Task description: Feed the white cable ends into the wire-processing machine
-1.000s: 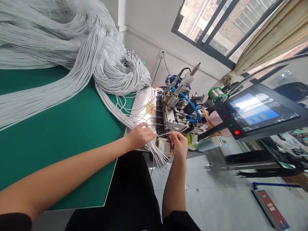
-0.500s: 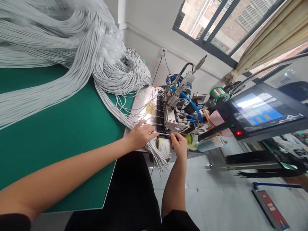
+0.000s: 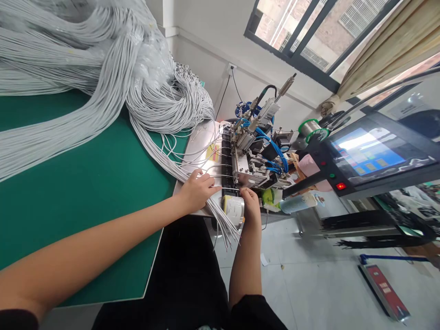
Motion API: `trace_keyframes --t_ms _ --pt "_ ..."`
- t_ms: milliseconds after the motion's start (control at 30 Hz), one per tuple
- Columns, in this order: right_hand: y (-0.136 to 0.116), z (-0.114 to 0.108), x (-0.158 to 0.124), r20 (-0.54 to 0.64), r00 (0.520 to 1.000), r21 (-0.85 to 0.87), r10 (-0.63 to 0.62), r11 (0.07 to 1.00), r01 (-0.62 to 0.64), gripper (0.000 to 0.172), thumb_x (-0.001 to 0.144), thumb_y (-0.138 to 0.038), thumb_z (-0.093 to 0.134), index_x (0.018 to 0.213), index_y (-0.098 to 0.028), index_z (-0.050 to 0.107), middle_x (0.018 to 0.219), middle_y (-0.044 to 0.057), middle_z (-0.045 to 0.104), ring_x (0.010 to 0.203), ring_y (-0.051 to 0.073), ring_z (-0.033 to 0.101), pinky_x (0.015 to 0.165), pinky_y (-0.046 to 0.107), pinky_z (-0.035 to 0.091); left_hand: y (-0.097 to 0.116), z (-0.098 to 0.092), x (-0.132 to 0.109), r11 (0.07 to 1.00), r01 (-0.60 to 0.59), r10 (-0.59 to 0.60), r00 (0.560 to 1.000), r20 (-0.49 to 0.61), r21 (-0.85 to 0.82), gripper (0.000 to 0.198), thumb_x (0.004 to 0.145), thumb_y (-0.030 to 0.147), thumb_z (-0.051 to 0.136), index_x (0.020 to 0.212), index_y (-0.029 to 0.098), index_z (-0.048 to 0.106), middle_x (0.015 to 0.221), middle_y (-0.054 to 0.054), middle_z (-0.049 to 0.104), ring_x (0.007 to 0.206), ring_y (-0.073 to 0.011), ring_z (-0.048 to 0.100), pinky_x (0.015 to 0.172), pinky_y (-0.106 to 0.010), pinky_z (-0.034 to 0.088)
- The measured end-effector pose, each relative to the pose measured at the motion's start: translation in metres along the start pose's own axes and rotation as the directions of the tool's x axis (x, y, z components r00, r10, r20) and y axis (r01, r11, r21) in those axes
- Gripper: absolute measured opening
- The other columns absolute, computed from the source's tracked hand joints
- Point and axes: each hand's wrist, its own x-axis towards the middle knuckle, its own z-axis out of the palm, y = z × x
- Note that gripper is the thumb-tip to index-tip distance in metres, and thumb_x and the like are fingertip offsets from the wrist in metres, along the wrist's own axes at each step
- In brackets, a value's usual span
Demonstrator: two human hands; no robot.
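Note:
A light grey cable [image 3: 230, 188] runs straight between my two hands at the front end of the machine [image 3: 245, 160]. My left hand [image 3: 199, 190] pinches it with thumb and fingers, resting over a bundle of grey cables [image 3: 216, 211] whose loose ends hang past the table edge. At the cable's tip, my right hand [image 3: 250, 201] has its fingers closed on it, close to the machine's black feed track [image 3: 227, 151]. Several other cables lie across the metal plate [image 3: 197, 146] into that track. The exact tip is hidden by my right fingers.
Large bundles of grey cable [image 3: 103, 82] cover the far side of the green table [image 3: 85, 183]. A white roll [image 3: 234, 210] stands beside my right hand. To the right are a touchscreen [image 3: 371, 149], a solder wire spool [image 3: 311, 130] and a pale bottle [image 3: 299, 203].
My right hand has shifted slightly left and its fingers sit closer to the track. My left hand keeps its hold on the cable. The view has moved a little.

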Motion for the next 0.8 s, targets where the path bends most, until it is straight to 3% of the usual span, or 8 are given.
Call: trace_keyframes --t_ms 267,467,633,800 --pt "0.006 0.002 -0.003 -0.027 0.999 0.027 0.028 0.999 -0.028 0.034 0.068 -0.049 0.062 0.060 -0.020 0.047 0.052 -0.005 0.040 0.047 0.010 0.032 0.045 0.023 0.028 -0.001 -0.003 0.000 1.000 0.003 -0.003 1.000 -0.019 -0.004 0.042 0.068 0.003 0.053 0.103 0.021 0.066 0.087 -0.006 0.065 0.085 -0.0228 0.055 0.089 -0.045 0.031" --pt "0.010 -0.025 -0.031 -0.035 0.999 -0.157 -0.041 0.987 0.035 0.038 0.079 -0.050 0.061 0.062 -0.017 0.054 0.054 -0.005 0.042 0.051 0.010 0.034 0.048 0.022 0.027 -0.001 -0.006 -0.001 1.000 0.014 -0.014 1.000 -0.014 -0.028 0.042 0.066 0.003 0.054 0.104 0.019 0.065 0.101 -0.008 0.065 0.096 -0.0251 0.056 0.093 -0.046 0.031" --pt "0.001 -0.054 -0.066 0.139 0.990 -0.362 0.003 0.931 0.048 0.036 0.083 -0.048 0.060 0.068 -0.016 0.065 0.062 -0.001 0.055 0.058 0.012 0.045 0.053 0.023 0.032 0.000 -0.005 -0.001 0.999 0.028 -0.029 0.999 -0.033 -0.029 0.043 0.069 0.003 0.052 0.108 0.018 0.063 0.110 -0.010 0.064 0.102 -0.0264 0.056 0.094 -0.048 0.030" --pt "-0.008 -0.066 -0.084 0.366 0.915 -0.440 0.170 0.898 0.010 0.035 0.084 -0.048 0.060 0.072 -0.017 0.070 0.064 0.000 0.059 0.057 0.013 0.047 0.053 0.023 0.035 0.001 -0.005 -0.001 1.000 0.016 -0.017 0.999 -0.039 -0.026 0.039 0.072 0.003 0.050 0.105 0.018 0.064 0.110 -0.009 0.064 0.101 -0.0258 0.057 0.095 -0.048 0.031"
